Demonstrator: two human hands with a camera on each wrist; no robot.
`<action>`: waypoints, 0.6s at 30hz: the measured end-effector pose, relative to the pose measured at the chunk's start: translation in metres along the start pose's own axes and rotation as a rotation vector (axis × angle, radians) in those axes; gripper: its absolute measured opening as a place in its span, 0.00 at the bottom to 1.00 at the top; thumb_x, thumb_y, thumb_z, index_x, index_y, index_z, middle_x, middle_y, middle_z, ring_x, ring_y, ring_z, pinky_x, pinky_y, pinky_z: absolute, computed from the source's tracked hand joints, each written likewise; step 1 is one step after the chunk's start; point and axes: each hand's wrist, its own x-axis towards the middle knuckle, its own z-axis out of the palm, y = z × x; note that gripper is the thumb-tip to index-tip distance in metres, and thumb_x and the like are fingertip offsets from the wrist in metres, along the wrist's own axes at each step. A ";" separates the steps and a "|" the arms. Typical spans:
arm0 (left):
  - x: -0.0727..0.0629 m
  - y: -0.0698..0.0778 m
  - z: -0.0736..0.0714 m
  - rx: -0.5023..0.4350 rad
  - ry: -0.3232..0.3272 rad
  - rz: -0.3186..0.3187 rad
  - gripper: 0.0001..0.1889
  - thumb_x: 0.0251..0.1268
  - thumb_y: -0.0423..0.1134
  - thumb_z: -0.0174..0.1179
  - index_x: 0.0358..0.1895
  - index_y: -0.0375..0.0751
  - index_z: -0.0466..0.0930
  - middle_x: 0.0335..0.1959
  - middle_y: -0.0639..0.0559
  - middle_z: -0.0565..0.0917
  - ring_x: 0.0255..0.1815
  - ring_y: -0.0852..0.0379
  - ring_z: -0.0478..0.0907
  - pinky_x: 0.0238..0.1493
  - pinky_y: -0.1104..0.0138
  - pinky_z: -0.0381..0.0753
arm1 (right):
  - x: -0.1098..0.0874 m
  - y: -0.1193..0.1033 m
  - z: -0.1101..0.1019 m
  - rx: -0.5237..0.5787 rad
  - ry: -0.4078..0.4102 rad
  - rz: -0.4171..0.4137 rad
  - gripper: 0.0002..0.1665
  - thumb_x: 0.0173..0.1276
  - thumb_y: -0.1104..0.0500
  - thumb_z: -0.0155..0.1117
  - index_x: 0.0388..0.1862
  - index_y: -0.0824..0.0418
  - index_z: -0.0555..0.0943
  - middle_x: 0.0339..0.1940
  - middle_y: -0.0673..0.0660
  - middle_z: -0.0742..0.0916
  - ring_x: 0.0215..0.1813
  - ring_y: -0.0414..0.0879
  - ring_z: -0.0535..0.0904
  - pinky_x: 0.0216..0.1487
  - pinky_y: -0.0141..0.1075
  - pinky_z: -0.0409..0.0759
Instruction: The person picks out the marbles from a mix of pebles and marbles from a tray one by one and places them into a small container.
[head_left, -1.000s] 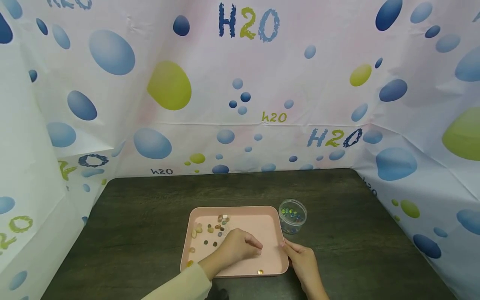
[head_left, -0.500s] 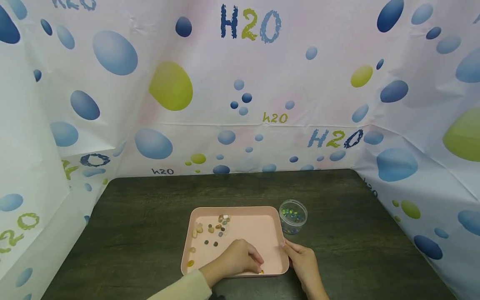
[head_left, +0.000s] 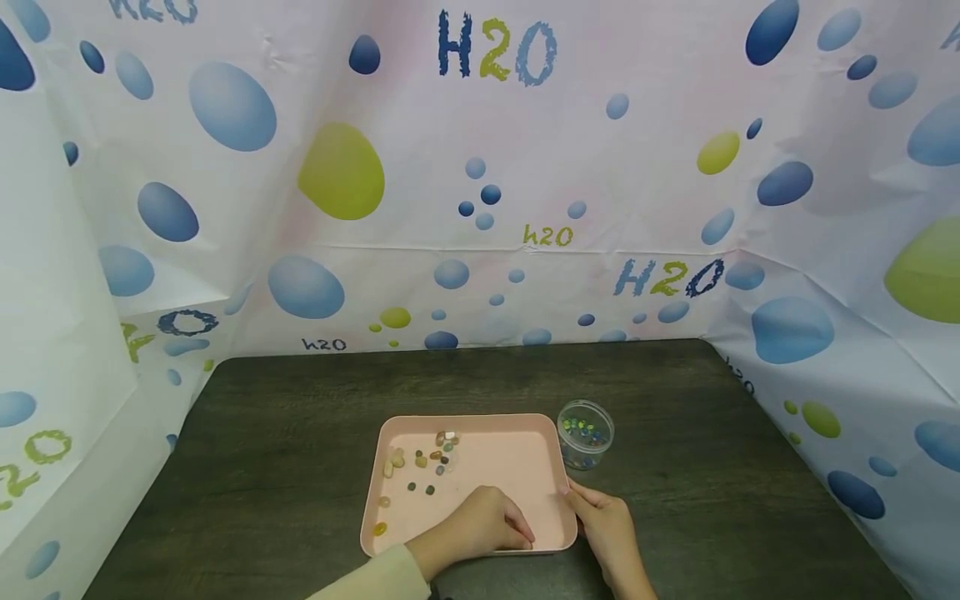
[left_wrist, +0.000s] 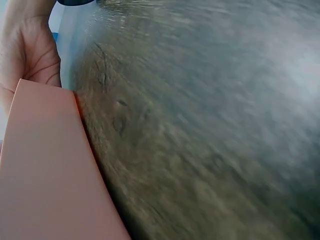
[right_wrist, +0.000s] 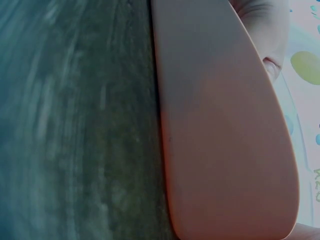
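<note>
A pink rectangular tray (head_left: 495, 425) lies on the dark table, with several small polished stones (head_left: 437, 456) scattered over its left half. Across its front edge reaches my left hand (head_left: 483, 523), fingers curled and tips pinched together at the front right corner. The golden bead that lay there is hidden by these fingertips. My right hand (head_left: 606, 525) grips the tray's right rim, thumb on top. Tray walls (left_wrist: 50, 160) fill much of both wrist views, the right wrist view showing a smooth pink side (right_wrist: 225, 130). Neither wrist view shows the left fingertips.
A clear round tub (head_left: 585, 433) with green and blue beads inside stands beside the tray's back right corner. The dark wood table (head_left: 300, 433) extends around the tray. A white cloth with blue and green drops (head_left: 480, 125) hangs behind and at both sides.
My left hand has come down and forward to the tray's front edge, and its fingers have closed over the golden bead, now out of sight. My right hand has kept its grip.
</note>
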 end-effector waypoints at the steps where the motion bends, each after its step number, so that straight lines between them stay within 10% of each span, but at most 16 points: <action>1: 0.000 0.000 0.001 -0.001 0.000 0.003 0.03 0.50 0.34 0.74 0.23 0.43 0.91 0.20 0.55 0.89 0.22 0.77 0.73 0.31 0.80 0.74 | 0.000 0.000 0.000 0.005 -0.003 0.001 0.22 0.68 0.57 0.66 0.54 0.72 0.82 0.52 0.70 0.85 0.45 0.48 0.87 0.38 0.36 0.87; 18: 0.023 0.025 -0.020 -0.107 0.169 -0.096 0.02 0.55 0.40 0.73 0.27 0.48 0.92 0.29 0.55 0.91 0.32 0.70 0.78 0.34 0.74 0.75 | -0.004 -0.005 0.000 0.030 -0.021 0.014 0.23 0.69 0.57 0.66 0.55 0.73 0.81 0.52 0.72 0.85 0.44 0.49 0.87 0.37 0.36 0.87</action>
